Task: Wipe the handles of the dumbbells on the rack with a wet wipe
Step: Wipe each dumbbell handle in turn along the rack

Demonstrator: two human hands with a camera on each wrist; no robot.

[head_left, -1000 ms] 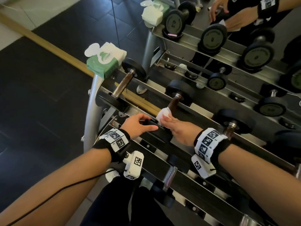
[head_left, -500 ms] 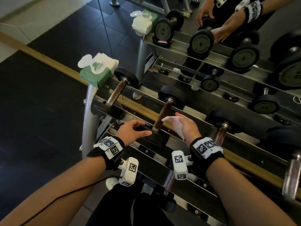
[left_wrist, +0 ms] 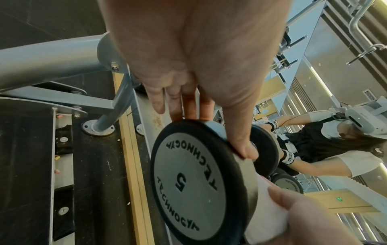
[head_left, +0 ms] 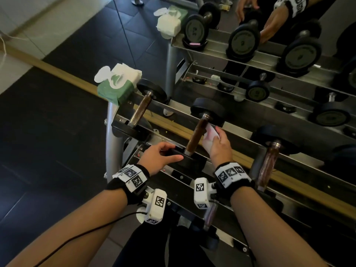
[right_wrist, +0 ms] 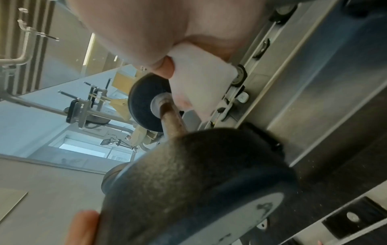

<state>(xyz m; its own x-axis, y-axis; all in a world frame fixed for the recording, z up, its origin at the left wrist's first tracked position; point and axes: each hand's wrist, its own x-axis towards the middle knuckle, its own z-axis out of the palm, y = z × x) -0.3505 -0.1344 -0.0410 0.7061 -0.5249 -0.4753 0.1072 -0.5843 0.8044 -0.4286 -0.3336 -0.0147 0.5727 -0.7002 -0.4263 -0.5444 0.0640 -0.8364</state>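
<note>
A small dumbbell with a rusty brown handle lies on the top shelf of the steel rack. My left hand grips its near black end plate, marked 5, thumb on the rim and fingers behind. My right hand holds a folded white wet wipe just right of the handle, close beside it near the far plate. Whether the wipe touches the handle is unclear.
A green pack of wipes sits on the rack's left corner. Another rusty-handled dumbbell lies to the left, a third to the right. A mirror behind reflects the rack. More dumbbells rest on the lower shelf.
My right hand lifted the wipe off the near end of the handle, moved right, then up along the handle's right side. My left hand stays on the end plate.
</note>
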